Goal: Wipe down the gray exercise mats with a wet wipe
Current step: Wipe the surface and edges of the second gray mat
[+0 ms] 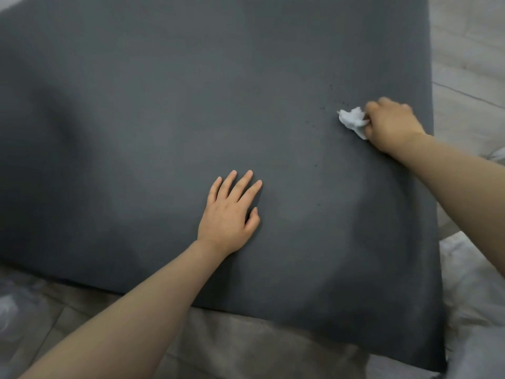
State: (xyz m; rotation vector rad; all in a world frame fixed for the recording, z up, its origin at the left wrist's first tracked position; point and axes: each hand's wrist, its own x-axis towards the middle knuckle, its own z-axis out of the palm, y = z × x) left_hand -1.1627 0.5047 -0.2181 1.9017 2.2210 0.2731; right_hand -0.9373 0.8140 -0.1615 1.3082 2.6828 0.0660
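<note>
Wiping the gray mat point(164, 105), right side.
Right hand point(388, 127) grips the crumpled wipe point(352, 120) near the mat's right edge; dark specks point(328, 102) lie just left of it. Left hand point(229, 212) rests flat, fingers spread, on the near middle.

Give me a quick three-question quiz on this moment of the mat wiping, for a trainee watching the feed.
1. True or false: the left hand lies flat with straight fingers on the large dark gray foam exercise mat.
2. Which hand grips the crumpled white wet wipe?
A. left hand
B. right hand
C. neither
3. Fill in: the small dark specks on the mat lie just to the ____ of the wipe in the picture.

Key:
1. True; its palm and fingers rest on the mat.
2. B; the wipe sticks out from the right hand's curled fingers, near the mat's right edge.
3. Left; a few more specks lie nearer the person.
</note>
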